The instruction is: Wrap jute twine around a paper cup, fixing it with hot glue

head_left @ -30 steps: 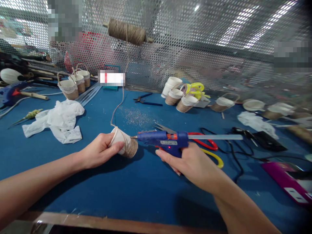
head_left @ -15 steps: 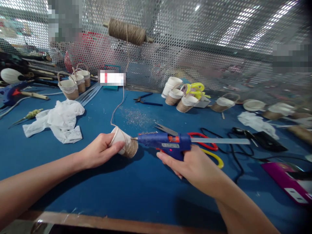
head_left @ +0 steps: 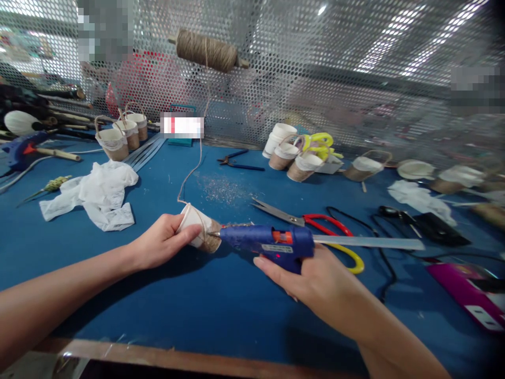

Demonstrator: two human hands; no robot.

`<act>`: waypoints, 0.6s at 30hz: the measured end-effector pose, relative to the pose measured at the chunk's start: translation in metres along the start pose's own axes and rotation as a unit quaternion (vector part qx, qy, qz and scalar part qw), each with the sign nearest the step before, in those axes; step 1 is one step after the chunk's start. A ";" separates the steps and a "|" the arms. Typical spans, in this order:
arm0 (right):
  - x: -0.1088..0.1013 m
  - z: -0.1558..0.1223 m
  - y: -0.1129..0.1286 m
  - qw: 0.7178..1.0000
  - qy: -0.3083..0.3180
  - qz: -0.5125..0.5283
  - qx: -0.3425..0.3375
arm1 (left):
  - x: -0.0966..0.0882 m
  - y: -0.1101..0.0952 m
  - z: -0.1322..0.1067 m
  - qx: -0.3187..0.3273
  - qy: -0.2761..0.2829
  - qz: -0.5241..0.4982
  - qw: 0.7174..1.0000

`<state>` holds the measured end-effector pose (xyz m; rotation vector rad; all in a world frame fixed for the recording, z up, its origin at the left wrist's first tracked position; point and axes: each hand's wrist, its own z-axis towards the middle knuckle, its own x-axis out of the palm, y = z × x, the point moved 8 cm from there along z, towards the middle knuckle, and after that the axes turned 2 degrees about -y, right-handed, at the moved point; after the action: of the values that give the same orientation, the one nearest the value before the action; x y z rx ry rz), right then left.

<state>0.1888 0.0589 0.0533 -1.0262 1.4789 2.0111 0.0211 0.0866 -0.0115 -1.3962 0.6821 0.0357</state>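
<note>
From where I stand, the paper cup looks very light, with a thin wall that would likely dent under a hard squeeze. The white part near the mouth seems the right place to take it: dry, a little smooth, and away from the hot nozzle. The twine-wrapped lower part should give more grip, but any fresh glue there could burn or smear.

The left hand is clamped on that white part, thumb across the near side; I can't tell whether its hidden fingers go behind the cup or inside. The right hand is wrapped around the grip of a blue glue gun, heavier and rigid, surely best held by that handle.

The cup is held tilted above the table, mouth up to the left, base to the right. Brown jute twine bands its lower end, and a loose strand crosses the white wall. The nozzle points at the band's edge; whether it touches, I can't tell.
</note>
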 end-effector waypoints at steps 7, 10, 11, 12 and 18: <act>0.003 0.004 -0.011 0.999 0.021 -0.035 0.005 | 0.000 0.000 -0.001 0.024 0.000 0.027 0.999; 0.004 0.004 -0.012 0.999 0.028 -0.034 0.006 | -0.001 -0.001 -0.001 0.025 -0.008 0.041 0.999; 0.004 0.004 -0.012 0.999 0.028 -0.032 0.008 | -0.001 -0.001 -0.001 0.026 -0.009 0.042 0.999; 0.004 0.003 -0.011 0.999 0.026 -0.031 0.010 | -0.001 -0.002 -0.001 0.028 -0.009 0.041 0.999; 0.002 0.001 -0.006 1.000 0.010 -0.012 0.018 | -0.001 -0.001 0.000 0.019 -0.010 0.014 1.000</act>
<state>0.1917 0.0622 0.0481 -1.0482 1.5002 1.9558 0.0207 0.0866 -0.0105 -1.3474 0.6827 0.0589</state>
